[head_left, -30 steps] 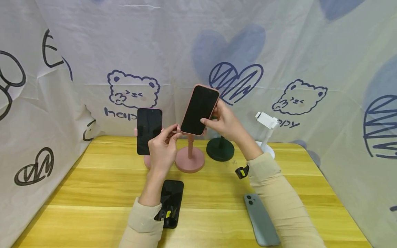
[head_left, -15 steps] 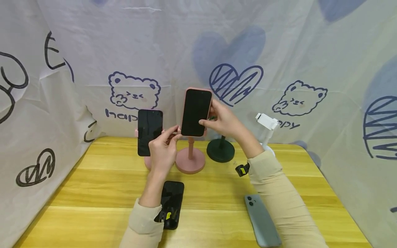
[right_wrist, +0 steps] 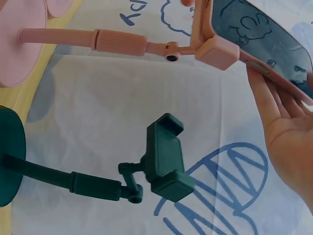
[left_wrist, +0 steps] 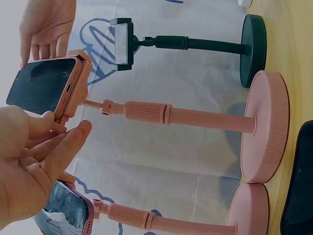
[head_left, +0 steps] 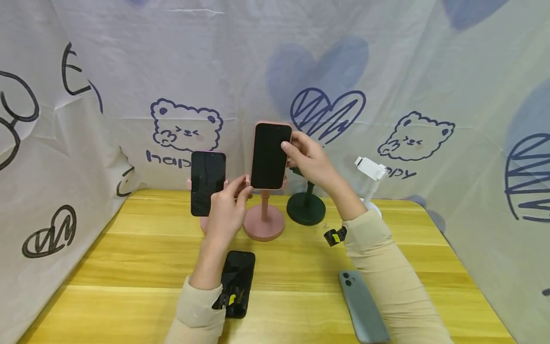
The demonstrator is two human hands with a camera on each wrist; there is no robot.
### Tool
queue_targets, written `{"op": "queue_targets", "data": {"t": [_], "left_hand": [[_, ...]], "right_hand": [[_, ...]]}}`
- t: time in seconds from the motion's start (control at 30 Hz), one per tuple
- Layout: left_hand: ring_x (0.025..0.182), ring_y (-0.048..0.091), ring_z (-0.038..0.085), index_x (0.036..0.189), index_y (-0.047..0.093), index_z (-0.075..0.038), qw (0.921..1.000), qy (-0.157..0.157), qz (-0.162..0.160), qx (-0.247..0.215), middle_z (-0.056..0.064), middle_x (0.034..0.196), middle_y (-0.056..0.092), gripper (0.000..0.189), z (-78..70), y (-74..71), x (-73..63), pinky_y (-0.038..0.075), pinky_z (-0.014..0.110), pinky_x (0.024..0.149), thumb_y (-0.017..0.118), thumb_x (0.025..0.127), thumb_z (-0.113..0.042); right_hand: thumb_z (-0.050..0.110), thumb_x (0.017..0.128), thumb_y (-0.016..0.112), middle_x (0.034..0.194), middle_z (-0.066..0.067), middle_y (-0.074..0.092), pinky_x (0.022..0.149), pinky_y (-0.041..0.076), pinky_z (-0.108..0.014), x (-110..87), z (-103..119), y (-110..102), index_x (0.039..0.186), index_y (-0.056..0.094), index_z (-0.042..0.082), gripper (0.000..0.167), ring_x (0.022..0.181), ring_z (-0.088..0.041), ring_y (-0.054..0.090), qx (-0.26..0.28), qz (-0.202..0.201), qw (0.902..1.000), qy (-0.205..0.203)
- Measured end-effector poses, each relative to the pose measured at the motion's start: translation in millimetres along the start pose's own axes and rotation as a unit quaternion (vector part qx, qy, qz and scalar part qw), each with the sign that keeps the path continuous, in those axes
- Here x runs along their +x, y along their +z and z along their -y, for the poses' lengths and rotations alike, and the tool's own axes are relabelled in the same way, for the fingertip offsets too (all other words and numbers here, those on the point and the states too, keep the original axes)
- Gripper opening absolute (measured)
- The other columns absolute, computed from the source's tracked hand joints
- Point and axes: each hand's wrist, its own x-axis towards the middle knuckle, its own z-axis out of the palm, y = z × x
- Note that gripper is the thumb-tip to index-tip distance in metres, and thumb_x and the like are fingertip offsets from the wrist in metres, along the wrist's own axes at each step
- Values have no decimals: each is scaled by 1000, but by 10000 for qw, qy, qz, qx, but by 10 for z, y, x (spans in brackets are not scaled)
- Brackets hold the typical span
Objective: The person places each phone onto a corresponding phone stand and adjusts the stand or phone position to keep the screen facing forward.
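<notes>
A smartphone (head_left: 269,155) in a pink case stands nearly upright in the clamp of a pink phone stand (head_left: 264,224). My right hand (head_left: 312,161) grips the phone's upper right edge, thumb on the screen and fingers behind. At the lower left, my left hand (head_left: 227,206) pinches the end of the clamp with thumb and fingers. The left wrist view shows the phone's charging-port edge (left_wrist: 69,88) sitting against the clamp. To the left, a second smartphone (head_left: 207,184) is held in another pink stand (left_wrist: 248,215), partly hidden by my left hand.
Right of the pink stand is a green phone stand (head_left: 306,209) with nothing in its clamp (right_wrist: 166,156). Farther right stands a white phone stand (head_left: 371,169). A black phone (head_left: 240,272) and a grey phone (head_left: 363,306) lie on the wooden table (head_left: 296,286). A printed cloth hangs behind.
The phone has turned from a rightward tilt to nearly upright within the clamp. My right hand has slid up along its edge. My left hand has stayed at the clamp.
</notes>
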Motion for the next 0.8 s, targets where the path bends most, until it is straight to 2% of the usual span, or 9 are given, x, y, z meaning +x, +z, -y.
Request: {"op": "queue_targets", "data": {"t": [0.13, 0.23, 0.33, 0.5, 0.67, 0.8], "left_hand": [[96, 76, 32, 142, 57, 6, 9993, -129, 313, -187, 21, 116, 74, 39, 19, 17, 4, 62, 43, 90, 58, 107, -11], [100, 75, 32, 144, 55, 6, 9962, -334, 466, -659, 21, 115, 74, 40, 28, 43, 1, 61, 42, 91, 51, 110, -15], [103, 74, 33, 144, 54, 5, 9906, -580, 461, -1152, 22, 115, 73, 41, 36, 68, 1, 60, 38, 93, 47, 112, -19], [111, 71, 36, 143, 54, 5, 9783, -941, 407, -1799, 24, 125, 68, 41, 31, 108, 12, 60, 39, 93, 46, 113, -21], [123, 66, 36, 142, 55, 5, 9595, -1306, 406, -2465, 24, 132, 64, 41, 7, 131, 21, 61, 42, 89, 46, 113, -23], [121, 66, 38, 141, 54, 6, 9485, -1429, 360, -2804, 26, 130, 65, 40, -12, 135, 22, 61, 39, 89, 46, 113, -20]], "right_hand": [[16, 112, 48, 121, -25, 66, 90, 61, -51, 11, 56, 22, 140, 52, -5, 35, 104, -34, 69, -42, -313, 9995, -48], [16, 112, 47, 118, -24, 65, 89, 62, -51, 12, 72, 33, 139, 52, -4, 34, 100, -34, 68, -209, -364, 9991, -42], [16, 112, 47, 118, -22, 65, 87, 63, -48, 15, 77, 39, 140, 52, -2, 34, 99, -32, 68, -408, -329, 9986, -49], [18, 113, 47, 121, -20, 66, 87, 63, -45, 29, 93, 31, 145, 51, 1, 37, 101, -32, 69, -636, -275, 9976, -74], [17, 113, 46, 119, -21, 67, 85, 64, -44, 58, 104, 28, 145, 51, 0, 37, 99, -33, 70, -726, -272, 9970, -28], [18, 113, 47, 119, -20, 67, 85, 64, -44, 71, 108, 29, 145, 52, 1, 37, 97, -32, 69, -759, -248, 9968, 39]]}}
